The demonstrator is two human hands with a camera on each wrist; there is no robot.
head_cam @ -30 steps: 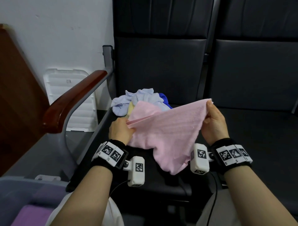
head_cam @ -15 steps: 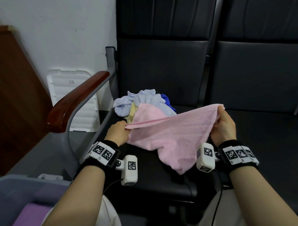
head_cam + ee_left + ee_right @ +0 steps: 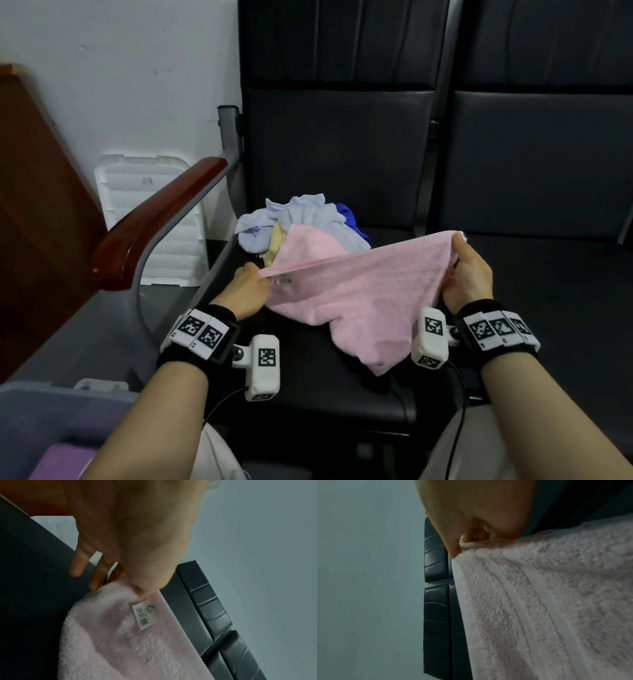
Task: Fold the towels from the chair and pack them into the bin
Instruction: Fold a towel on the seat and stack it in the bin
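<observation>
We see a pink terry towel stretched by two corners above the black chair seat, its lower part sagging onto the cushion; a small barcode label sits near its left corner. Behind it on the seat lies a crumpled heap of towels, light blue, yellow and dark blue. At lower left the translucent bin holds a purple towel.

Dim, flat indoor light; wrist views murky, blurred up close (head view w/ wide-angle edge bending).
</observation>
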